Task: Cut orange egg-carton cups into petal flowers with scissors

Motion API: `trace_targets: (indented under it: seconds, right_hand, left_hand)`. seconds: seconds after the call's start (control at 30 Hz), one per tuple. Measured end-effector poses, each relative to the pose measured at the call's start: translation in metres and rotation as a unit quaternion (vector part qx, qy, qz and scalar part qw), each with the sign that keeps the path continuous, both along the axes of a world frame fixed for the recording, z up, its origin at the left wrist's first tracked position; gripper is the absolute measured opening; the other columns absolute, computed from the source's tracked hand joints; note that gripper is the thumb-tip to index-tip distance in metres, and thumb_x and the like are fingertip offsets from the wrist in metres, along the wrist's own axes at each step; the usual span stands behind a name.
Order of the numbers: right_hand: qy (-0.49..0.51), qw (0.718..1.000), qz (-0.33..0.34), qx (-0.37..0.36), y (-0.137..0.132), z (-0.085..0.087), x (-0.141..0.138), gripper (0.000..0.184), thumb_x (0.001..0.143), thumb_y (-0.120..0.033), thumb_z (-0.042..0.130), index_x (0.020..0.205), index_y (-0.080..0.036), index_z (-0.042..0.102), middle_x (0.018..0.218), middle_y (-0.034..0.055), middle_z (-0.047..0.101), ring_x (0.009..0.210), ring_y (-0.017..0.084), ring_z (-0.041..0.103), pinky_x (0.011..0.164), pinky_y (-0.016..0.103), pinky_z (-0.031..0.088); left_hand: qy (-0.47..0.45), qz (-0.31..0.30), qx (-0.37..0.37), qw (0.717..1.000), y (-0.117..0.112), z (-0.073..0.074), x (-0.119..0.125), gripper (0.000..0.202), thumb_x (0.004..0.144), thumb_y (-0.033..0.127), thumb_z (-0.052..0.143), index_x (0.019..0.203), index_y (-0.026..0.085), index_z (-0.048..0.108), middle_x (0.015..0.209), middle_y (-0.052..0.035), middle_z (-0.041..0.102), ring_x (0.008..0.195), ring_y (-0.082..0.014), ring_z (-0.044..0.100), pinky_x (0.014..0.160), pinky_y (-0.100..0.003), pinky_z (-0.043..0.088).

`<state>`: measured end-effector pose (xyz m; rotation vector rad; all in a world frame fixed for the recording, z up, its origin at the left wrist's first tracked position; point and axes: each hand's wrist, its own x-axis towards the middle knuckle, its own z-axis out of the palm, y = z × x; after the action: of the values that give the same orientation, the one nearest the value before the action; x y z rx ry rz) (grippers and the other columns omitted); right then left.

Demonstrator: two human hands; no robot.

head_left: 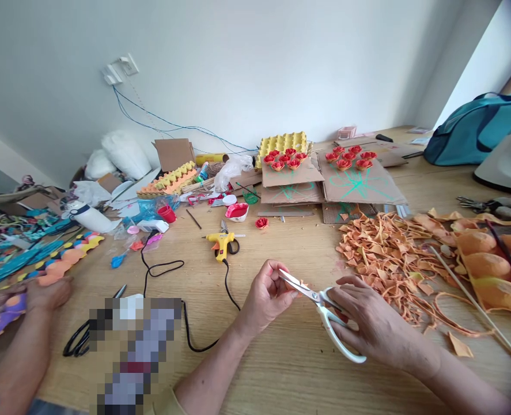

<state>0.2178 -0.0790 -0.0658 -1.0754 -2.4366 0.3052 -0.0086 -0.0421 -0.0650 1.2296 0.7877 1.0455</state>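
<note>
My right hand [365, 323] has its fingers in the handles of a pair of white-handled scissors [330, 325]. The narrow blades point left, towards the fingertips of my left hand [269, 295]. Those fingers are pinched around a small orange piece of egg carton [302, 284], mostly hidden by the fingers and blades. To the right of the scissors lies a heap of orange carton scraps [380, 259]. A yellow glue gun [222, 245] rests beyond my left hand, and a single red paper flower [261, 223] lies a little farther back.
Cardboard sheets [363, 184] at the back carry several red flowers. An orange egg carton [488, 265] and a stick [462, 288] are at the right. Red paint sits in a small dish [237, 212]. At the left, another person's hand [50, 294] touches a painted carton strip [69, 256].
</note>
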Motion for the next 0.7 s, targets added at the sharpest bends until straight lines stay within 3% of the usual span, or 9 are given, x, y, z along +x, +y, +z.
trace_targets:
  seconds: [0.23, 0.4, 0.57, 0.7]
  right_hand:
    - [0.048, 0.997, -0.015, -0.051, 0.0011, -0.0035, -0.0022, 0.010, 0.096, -0.023, 0.051, 0.086, -0.023, 0.054, 0.077, 0.0030, 0.065, 0.076, 0.020, 0.060, 0.072, 0.033, 0.048]
    - [0.158, 0.974, -0.088, -0.138, 0.0032, -0.0075, 0.0004, 0.019, 0.096, -0.037, 0.054, 0.087, -0.022, 0.060, 0.072, 0.0004, 0.062, 0.067, 0.018, 0.057, 0.061, 0.029, 0.046]
    - [0.292, 0.931, -0.074, -0.207, 0.0032, -0.0046, 0.0010, 0.015, 0.092, -0.038, 0.063, 0.093, -0.023, 0.062, 0.095, 0.0036, 0.067, 0.092, 0.022, 0.061, 0.079, 0.033, 0.049]
    - [0.346, 0.903, -0.051, -0.248, -0.0025, 0.0001, -0.0077, 0.017, 0.091, -0.038, 0.064, 0.101, -0.024, 0.062, 0.102, 0.0046, 0.067, 0.092, 0.021, 0.061, 0.082, 0.034, 0.050]
  left_hand:
    - [0.002, -0.005, 0.026, 1.000, 0.0016, -0.0039, -0.0019, 0.033, 0.075, 0.028, 0.079, 0.093, 0.019, 0.051, 0.083, 0.0017, 0.058, 0.076, -0.0102, 0.057, 0.071, -0.023, 0.044]
    - [0.029, -0.028, -0.013, 0.999, -0.0008, -0.0016, -0.0015, 0.038, 0.074, 0.034, 0.079, 0.096, 0.019, 0.052, 0.081, 0.0017, 0.057, 0.070, -0.0096, 0.051, 0.067, -0.023, 0.040]
    - [0.061, -0.065, 0.028, 0.996, -0.0029, -0.0073, -0.0023, 0.041, 0.075, 0.040, 0.078, 0.104, 0.019, 0.057, 0.072, 0.0052, 0.046, 0.064, -0.0093, 0.043, 0.065, -0.025, 0.035]
    - [0.083, -0.100, 0.043, 0.991, -0.0074, -0.0102, -0.0007, 0.041, 0.077, 0.039, 0.077, 0.109, 0.020, 0.058, 0.071, 0.0053, 0.046, 0.066, -0.0101, 0.043, 0.068, -0.026, 0.034]
